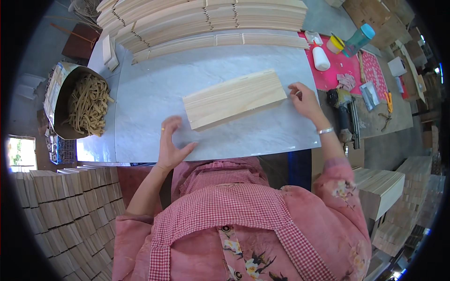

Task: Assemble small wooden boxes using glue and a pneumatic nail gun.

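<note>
A long, pale wooden box lies at a slant on the grey-white marbled tabletop, a plain grained face upward. Just off its left end is my left hand, thumb and fingers spread apart and nothing between them. My right hand is beside the box's right end, fingers bent but parted, with no object in it. A narrow gap seems to separate those fingertips from the wood.
Stacked slotted wooden strips line the far edge. At left stands an open container of tan bands. A white glue bottle, teal bottle and orange-handled tool sit at right. Wooden stacks fill the lower left.
</note>
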`<state>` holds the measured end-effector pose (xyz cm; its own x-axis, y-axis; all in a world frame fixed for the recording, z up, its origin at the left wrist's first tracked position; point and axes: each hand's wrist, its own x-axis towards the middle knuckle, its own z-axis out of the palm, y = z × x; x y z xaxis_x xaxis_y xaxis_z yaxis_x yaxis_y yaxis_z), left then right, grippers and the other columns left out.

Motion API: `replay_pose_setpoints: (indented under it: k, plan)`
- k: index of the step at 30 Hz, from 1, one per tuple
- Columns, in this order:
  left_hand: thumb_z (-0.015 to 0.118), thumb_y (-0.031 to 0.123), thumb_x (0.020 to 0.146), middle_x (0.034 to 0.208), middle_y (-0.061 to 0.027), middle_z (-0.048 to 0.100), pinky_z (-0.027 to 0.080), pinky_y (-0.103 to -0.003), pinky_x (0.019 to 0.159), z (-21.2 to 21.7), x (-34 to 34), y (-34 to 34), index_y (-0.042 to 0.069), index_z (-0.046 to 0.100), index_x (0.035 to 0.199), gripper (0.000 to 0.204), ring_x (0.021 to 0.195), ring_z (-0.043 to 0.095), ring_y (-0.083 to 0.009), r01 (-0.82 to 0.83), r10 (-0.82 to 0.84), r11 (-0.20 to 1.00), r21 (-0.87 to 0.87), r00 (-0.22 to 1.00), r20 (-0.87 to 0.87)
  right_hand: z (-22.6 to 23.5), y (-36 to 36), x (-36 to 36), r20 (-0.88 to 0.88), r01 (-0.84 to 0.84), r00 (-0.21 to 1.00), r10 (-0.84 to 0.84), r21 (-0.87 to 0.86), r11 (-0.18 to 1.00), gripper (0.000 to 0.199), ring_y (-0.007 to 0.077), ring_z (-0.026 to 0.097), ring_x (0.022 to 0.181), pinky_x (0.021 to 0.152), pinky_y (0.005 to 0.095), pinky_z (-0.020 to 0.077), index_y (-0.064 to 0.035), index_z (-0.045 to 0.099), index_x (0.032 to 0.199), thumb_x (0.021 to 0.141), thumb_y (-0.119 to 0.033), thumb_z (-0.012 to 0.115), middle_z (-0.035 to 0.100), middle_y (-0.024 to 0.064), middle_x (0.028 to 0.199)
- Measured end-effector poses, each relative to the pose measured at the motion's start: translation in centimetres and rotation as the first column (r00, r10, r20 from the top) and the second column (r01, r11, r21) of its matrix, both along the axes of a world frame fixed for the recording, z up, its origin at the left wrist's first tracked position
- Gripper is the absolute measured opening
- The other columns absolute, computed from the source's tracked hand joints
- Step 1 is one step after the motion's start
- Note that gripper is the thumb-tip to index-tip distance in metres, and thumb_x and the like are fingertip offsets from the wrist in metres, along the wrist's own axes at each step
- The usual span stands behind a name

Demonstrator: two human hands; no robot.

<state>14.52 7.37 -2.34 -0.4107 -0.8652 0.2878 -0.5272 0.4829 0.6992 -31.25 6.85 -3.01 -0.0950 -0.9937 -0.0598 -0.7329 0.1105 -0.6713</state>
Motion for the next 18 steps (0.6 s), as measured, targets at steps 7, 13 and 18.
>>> replay_pose_setpoints:
  k: [7, 13, 18]
  plan:
    - [0.087, 0.013, 0.070, 0.160, -0.0175, 0.034, 0.034, -0.040, 0.119, -1.0, -0.9, -4.1, 0.003, 0.027, 0.157, 0.106, 0.143, 0.041, -0.0347, 0.071, -0.015, 0.948, 0.310, 0.984, -0.179, -1.7, 4.6, 4.3, 0.108, 0.053, 0.994, -0.019, -0.321, 0.946, 0.046, 0.0210, 0.063, 0.101, 0.088, 0.0297, 0.0507, -0.0003, 0.060, 0.129, 0.085, 0.011, 0.053, 0.066, 0.0115, 0.119]
    - [0.085, 0.007, 0.069, 0.157, -0.0178, 0.038, 0.037, -0.041, 0.117, 0.7, -0.4, -2.2, 0.003, 0.029, 0.156, 0.104, 0.141, 0.043, -0.0346, 0.006, -0.005, 1.000, 0.009, 0.995, -0.102, -0.8, 5.6, 7.2, 0.435, 0.189, 0.900, -0.024, -0.340, 0.921, 0.045, 0.0218, 0.062, 0.103, 0.088, 0.0310, 0.0503, 0.0008, 0.061, 0.129, 0.085, 0.009, 0.054, 0.065, 0.0112, 0.122]
    - [0.081, 0.005, 0.074, 0.153, -0.0208, 0.043, 0.038, -0.045, 0.117, 2.6, 0.8, 0.1, 0.003, 0.029, 0.156, 0.097, 0.137, 0.047, -0.0375, -0.050, 0.059, 0.998, 0.049, 0.978, -0.200, 1.7, 4.8, 8.1, 0.398, 0.167, 0.917, 0.019, -0.428, 0.888, 0.041, 0.0211, 0.061, 0.108, 0.092, 0.0309, 0.0496, 0.0013, 0.061, 0.130, 0.090, 0.003, 0.056, 0.064, 0.0111, 0.126]
